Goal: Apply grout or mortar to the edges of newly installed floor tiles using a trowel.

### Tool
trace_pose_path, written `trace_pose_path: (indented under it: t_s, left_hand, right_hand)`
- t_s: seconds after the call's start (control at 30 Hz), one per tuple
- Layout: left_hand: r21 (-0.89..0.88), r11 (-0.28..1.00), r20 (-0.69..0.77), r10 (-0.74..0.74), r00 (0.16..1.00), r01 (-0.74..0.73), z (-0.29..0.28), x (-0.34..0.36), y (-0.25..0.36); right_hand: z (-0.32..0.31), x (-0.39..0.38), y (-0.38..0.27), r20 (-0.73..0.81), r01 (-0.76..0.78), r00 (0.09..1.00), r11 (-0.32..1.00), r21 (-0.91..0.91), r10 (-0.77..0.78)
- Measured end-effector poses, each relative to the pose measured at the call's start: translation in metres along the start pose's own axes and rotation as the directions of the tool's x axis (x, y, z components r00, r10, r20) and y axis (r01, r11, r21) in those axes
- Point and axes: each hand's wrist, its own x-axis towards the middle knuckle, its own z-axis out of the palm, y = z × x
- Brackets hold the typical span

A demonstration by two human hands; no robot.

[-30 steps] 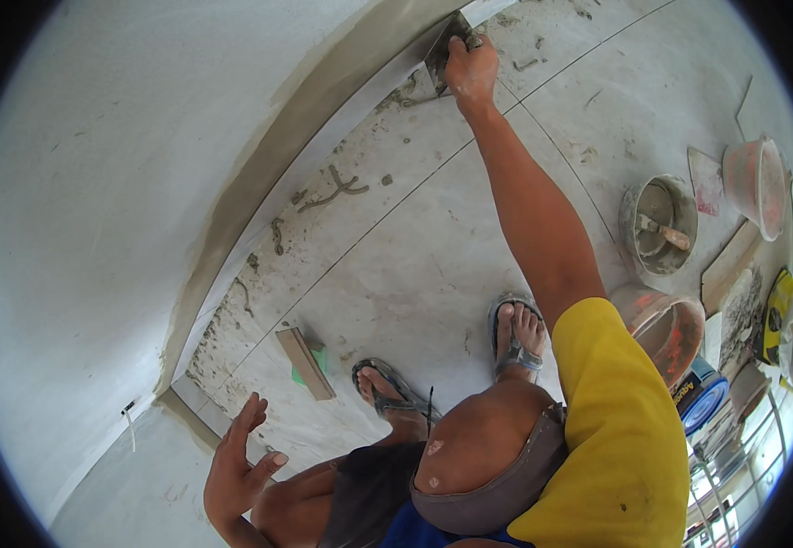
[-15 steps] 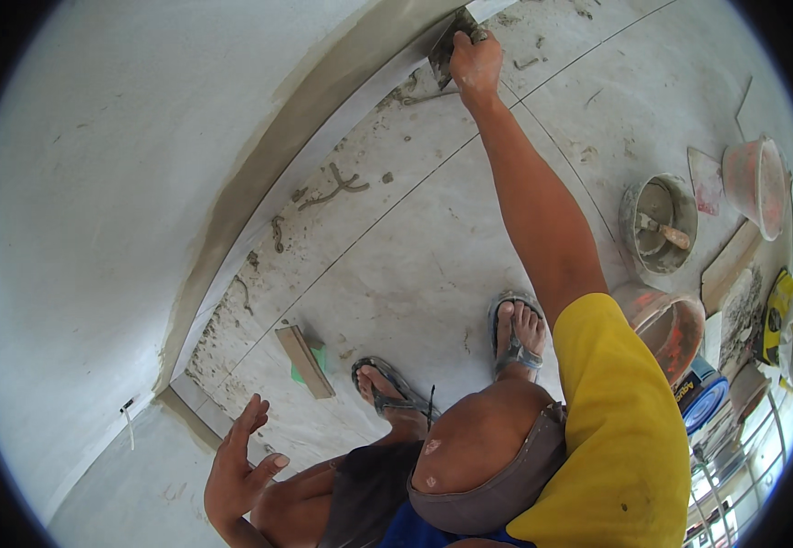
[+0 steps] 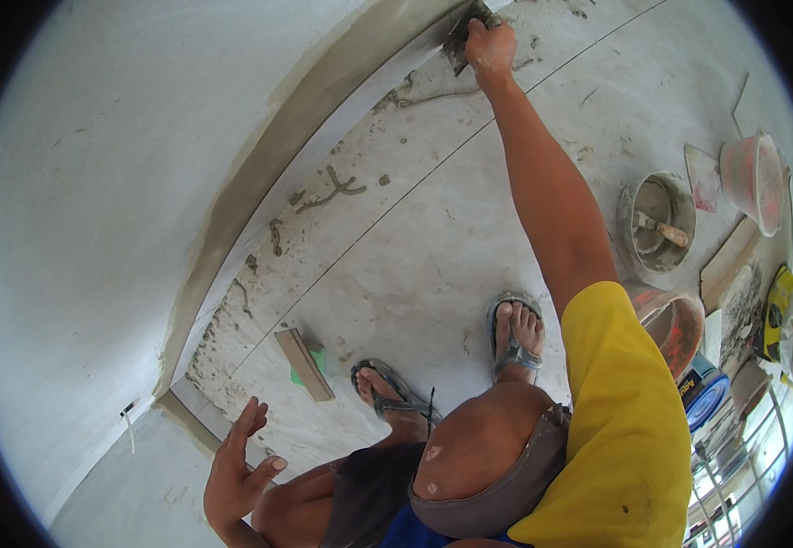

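Note:
At the far end of the wall's base, my right hand (image 3: 492, 50) is closed round the handle of a flat plastering trowel (image 3: 458, 41). The trowel's dark blade lies against the strip of wet grey mortar (image 3: 269, 137) that runs along the lower wall, just above a pale skirting edge (image 3: 314, 151). My right arm is stretched far forward. Near my left knee, my left hand (image 3: 237, 470) is raised with its fingers extended and nothing in it.
Mortar crumbs (image 3: 333, 187) litter the tiled floor (image 3: 415, 265) along the wall. A wooden-faced float (image 3: 305, 363) lies by my left foot. To the right stand a mortar bowl (image 3: 629, 224) holding a scraper (image 3: 666, 230), buckets (image 3: 751, 183), a blue container (image 3: 703, 397) and a yellow bag (image 3: 780, 315).
My right hand and the trowel have shifted slightly to the right and farther away along the wall. My left hand stays almost where it was.

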Motion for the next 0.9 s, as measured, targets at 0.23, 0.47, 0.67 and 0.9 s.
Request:
trace_pose_path:
  t_s: [0.23, 0.47, 0.67, 0.9]
  left_hand:
    - [-0.011, 0.999, -0.009, -0.035, 0.999, 0.035, -0.002, -0.005, -0.005]
    - [0.001, 1.000, 0.008, 0.001, 1.000, -0.001, -0.001, 0.001, -0.001]
    - [-0.011, 1.000, -0.009, -0.010, 1.000, 0.010, -0.001, -0.002, -0.005]
    - [-0.018, 1.000, -0.025, 0.009, 1.000, -0.009, -0.001, 0.001, -0.002]
  right_hand:
    - [-0.004, 0.005, 0.001, 0.058, -0.126, 0.990, 0.992, 0.009, 0.125]
    - [-0.001, -0.014, -0.004, 0.005, 0.064, 0.998, 0.997, 0.051, -0.064]
    - [-0.008, 0.002, -0.010, 0.032, 0.004, 0.999, 1.000, 0.005, -0.005]
    - [-0.015, 0.021, -0.009, 0.011, -0.040, 0.999, 0.996, -0.082, 0.041]
